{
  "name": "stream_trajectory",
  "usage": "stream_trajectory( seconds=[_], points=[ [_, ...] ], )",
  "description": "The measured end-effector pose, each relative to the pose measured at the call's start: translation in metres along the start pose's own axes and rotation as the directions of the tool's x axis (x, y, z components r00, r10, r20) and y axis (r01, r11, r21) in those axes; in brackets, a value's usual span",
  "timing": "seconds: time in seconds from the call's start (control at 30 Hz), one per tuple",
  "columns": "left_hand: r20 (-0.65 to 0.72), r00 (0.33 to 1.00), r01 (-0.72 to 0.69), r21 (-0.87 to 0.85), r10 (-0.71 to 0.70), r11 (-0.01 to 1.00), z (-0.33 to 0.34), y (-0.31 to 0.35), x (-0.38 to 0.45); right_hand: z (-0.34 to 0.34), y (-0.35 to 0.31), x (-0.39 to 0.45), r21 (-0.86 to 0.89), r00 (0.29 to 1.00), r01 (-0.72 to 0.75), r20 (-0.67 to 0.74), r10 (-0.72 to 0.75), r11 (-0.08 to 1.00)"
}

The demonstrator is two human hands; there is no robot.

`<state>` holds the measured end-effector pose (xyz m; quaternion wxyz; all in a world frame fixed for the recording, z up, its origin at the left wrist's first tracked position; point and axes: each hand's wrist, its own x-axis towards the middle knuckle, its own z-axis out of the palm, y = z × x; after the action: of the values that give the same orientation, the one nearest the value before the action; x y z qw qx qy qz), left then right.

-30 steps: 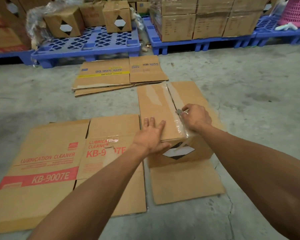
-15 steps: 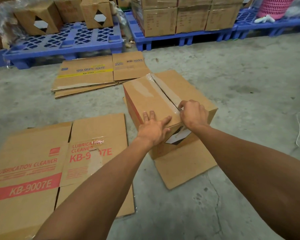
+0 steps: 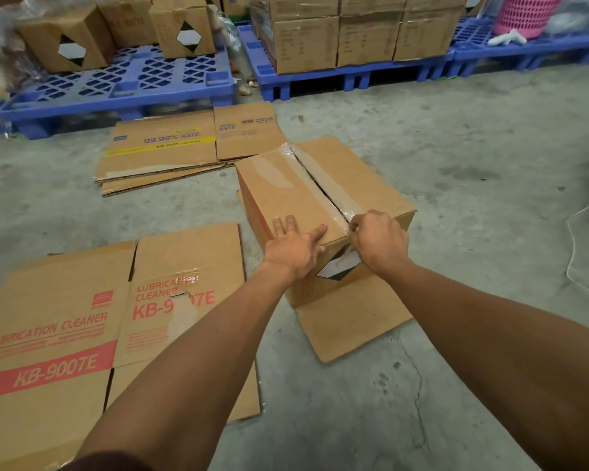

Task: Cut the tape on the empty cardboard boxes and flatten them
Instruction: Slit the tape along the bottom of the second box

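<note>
A cardboard box [image 3: 323, 212] stands on the concrete floor [image 3: 456, 171], one bottom flap splayed out toward the near side. Its top seam shows dark and open along most of the tape [image 3: 334, 195]; only the near end looks uncut. The left hand [image 3: 295, 249] lies spread flat on the top, bracing it. The right hand [image 3: 378, 239] is closed at the seam's near end; whatever it grips is hidden. Flattened boxes [image 3: 92, 321] lie to the left, more flattened boxes [image 3: 184, 144] farther off. This box has yet to be collapsed.
</note>
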<state>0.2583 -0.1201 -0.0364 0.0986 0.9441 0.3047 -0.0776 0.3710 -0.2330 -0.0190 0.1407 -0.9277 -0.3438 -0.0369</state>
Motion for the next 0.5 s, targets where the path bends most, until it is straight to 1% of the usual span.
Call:
stream_trajectory(
  seconds=[0.17,0.27,0.33,0.37,0.4,0.43,0.47,0.5],
  points=[
    [0.006,1.0,0.004,-0.015,-0.004,1.0,0.0,0.001,0.0,-0.002,0.003,-0.014,0.049,0.999,-0.035,0.012,0.035,0.998],
    [-0.006,1.0,0.013,-0.013,-0.013,1.0,0.005,0.0,-0.001,-0.003,0.007,-0.023,0.087,0.999,-0.036,-0.013,0.037,0.996],
    [-0.017,1.0,0.017,-0.027,-0.018,0.999,0.007,-0.001,0.001,0.002,0.015,-0.035,0.049,0.997,-0.078,0.019,0.077,0.996],
    [-0.021,1.0,0.018,-0.031,-0.019,0.999,0.007,-0.002,0.002,0.007,0.02,-0.044,0.02,0.992,-0.118,0.042,0.117,0.993],
    [-0.022,1.0,0.019,-0.035,-0.019,0.999,0.007,-0.003,0.002,0.012,0.025,-0.052,0.03,0.983,-0.179,0.05,0.177,0.983],
    [-0.024,1.0,0.014,-0.036,-0.015,0.999,0.008,-0.003,0.002,0.014,0.029,-0.057,0.117,0.961,-0.276,0.047,0.272,0.954],
    [-0.029,1.0,0.009,-0.029,-0.009,1.0,0.008,-0.003,0.003,0.015,0.031,-0.056,0.268,0.921,-0.384,0.041,0.388,0.884],
    [-0.028,1.0,0.006,-0.016,-0.006,1.0,0.007,-0.004,0.003,0.014,0.031,-0.049,0.436,0.863,-0.474,0.059,0.501,0.765]
  ],
)
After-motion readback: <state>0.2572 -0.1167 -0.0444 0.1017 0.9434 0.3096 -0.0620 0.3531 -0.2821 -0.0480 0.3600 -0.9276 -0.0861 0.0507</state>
